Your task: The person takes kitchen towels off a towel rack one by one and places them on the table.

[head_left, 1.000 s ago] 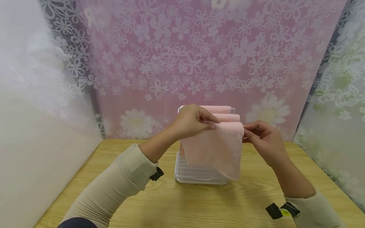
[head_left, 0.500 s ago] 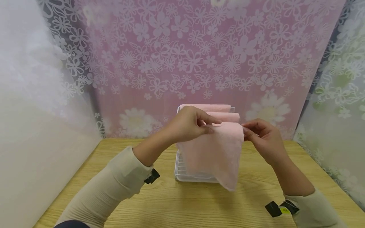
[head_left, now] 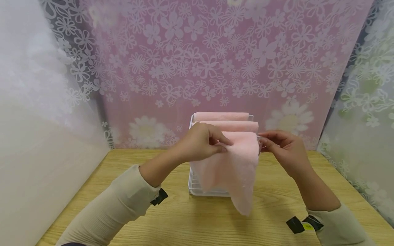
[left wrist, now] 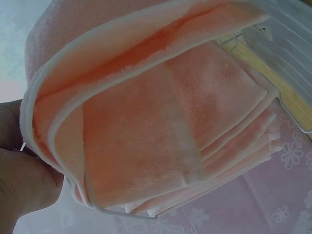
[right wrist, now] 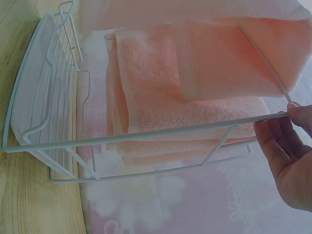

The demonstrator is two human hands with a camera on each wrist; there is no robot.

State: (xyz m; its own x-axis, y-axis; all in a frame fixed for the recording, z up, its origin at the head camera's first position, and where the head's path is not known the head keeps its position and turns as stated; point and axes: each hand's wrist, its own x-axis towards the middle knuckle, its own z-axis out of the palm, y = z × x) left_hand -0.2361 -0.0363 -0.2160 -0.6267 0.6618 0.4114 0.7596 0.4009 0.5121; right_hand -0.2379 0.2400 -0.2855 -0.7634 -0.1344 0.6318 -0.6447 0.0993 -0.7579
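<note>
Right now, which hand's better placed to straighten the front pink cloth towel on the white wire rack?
Probably the left hand: it pinches the towel, while the right hand holds the rack at an upper corner.

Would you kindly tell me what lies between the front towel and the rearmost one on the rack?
In the head view, the middle towel lies between the front towel and the rearmost towel.

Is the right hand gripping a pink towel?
No, the right wrist view shows the right hand pinching the white wire rack.
</note>
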